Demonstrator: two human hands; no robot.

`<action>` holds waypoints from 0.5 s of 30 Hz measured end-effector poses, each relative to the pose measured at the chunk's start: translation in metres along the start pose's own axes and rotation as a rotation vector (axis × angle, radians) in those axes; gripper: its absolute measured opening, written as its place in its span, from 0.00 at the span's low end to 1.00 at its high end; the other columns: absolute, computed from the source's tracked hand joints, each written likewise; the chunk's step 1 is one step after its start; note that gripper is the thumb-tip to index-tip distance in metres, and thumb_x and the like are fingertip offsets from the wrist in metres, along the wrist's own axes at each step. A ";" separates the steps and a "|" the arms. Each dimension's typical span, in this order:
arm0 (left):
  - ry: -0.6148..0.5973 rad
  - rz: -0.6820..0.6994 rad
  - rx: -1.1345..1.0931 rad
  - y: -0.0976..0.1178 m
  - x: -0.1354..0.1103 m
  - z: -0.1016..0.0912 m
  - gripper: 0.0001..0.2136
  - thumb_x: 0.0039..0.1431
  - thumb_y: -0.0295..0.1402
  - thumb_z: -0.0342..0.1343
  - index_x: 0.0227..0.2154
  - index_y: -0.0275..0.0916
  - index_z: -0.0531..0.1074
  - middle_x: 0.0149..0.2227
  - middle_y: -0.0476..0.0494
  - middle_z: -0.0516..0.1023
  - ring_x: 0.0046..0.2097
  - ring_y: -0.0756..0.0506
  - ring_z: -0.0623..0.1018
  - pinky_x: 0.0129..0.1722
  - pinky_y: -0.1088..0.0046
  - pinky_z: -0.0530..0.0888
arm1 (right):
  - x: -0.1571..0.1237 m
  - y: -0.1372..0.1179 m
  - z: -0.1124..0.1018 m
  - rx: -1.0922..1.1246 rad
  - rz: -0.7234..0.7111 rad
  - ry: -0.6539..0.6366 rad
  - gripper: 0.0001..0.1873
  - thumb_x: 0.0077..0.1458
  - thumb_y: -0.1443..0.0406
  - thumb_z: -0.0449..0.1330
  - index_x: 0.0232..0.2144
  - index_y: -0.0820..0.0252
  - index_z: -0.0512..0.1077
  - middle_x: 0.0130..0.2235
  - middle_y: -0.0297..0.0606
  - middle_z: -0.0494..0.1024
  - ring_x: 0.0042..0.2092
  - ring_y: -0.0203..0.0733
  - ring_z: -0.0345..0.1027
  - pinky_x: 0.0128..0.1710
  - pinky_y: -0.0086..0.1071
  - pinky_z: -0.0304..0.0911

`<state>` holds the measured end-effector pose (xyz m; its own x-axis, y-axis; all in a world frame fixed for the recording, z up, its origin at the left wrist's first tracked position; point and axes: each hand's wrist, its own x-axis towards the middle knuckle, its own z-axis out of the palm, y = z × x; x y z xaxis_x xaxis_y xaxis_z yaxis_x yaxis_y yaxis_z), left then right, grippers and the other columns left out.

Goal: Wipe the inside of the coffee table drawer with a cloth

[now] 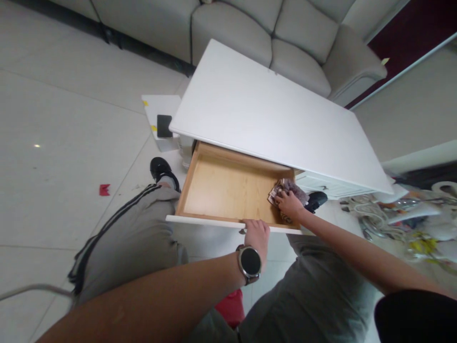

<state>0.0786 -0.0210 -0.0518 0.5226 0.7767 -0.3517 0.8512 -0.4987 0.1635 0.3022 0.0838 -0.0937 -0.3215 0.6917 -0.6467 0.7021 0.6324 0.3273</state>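
Black fabric, apparently a sleeve [416, 314], is filling the lower right corner of the frame, while my bare forearms are reaching toward the middle. My left hand [257, 234], with a round, dark-faced watch [250, 261] at its wrist, is hooking its fingers over the white front panel [203, 221] of a pulled-out, pale-wood drawer [221, 190] at the lower centre. My right hand [288, 202] is gripping a crumpled, fluffy grey-brown cloth with a patterned edge [299, 189] inside the drawer's right end, just right of the centre of the frame; how much of it is touching the wooden floor, I cannot tell. Above, a smooth white rectangular table [278, 114] is spreading toward the upper centre. For working the cloth well, I am judging, the left hand should be bracing the panel so that the drawer is not sliding, and the right should be pressing the cloth flat rather than balled, following the corner and side wall, knuckles clearing the edges.
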 end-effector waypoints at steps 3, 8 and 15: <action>0.021 -0.009 0.004 0.001 -0.001 0.000 0.21 0.68 0.24 0.45 0.61 0.36 0.68 0.49 0.31 0.78 0.51 0.35 0.77 0.52 0.46 0.69 | -0.008 0.003 -0.002 0.036 -0.117 -0.070 0.16 0.59 0.71 0.54 0.37 0.56 0.82 0.54 0.44 0.78 0.56 0.54 0.64 0.52 0.46 0.61; 0.010 -0.004 0.032 -0.001 -0.002 -0.003 0.22 0.68 0.24 0.44 0.62 0.35 0.67 0.49 0.31 0.78 0.50 0.35 0.78 0.52 0.47 0.69 | -0.024 0.043 -0.042 0.085 -0.069 -0.060 0.16 0.54 0.73 0.56 0.35 0.55 0.82 0.52 0.44 0.79 0.53 0.53 0.67 0.46 0.40 0.62; 0.045 0.025 0.017 -0.004 -0.005 -0.004 0.22 0.69 0.23 0.43 0.62 0.33 0.67 0.48 0.30 0.78 0.50 0.34 0.78 0.51 0.48 0.69 | -0.057 0.029 -0.028 0.079 0.182 0.085 0.21 0.57 0.72 0.54 0.45 0.52 0.81 0.60 0.46 0.70 0.58 0.64 0.59 0.48 0.49 0.63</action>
<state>0.0727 -0.0208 -0.0473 0.5458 0.7803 -0.3054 0.8370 -0.5244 0.1560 0.3229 0.0725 -0.0279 -0.2349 0.8211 -0.5201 0.8000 0.4673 0.3764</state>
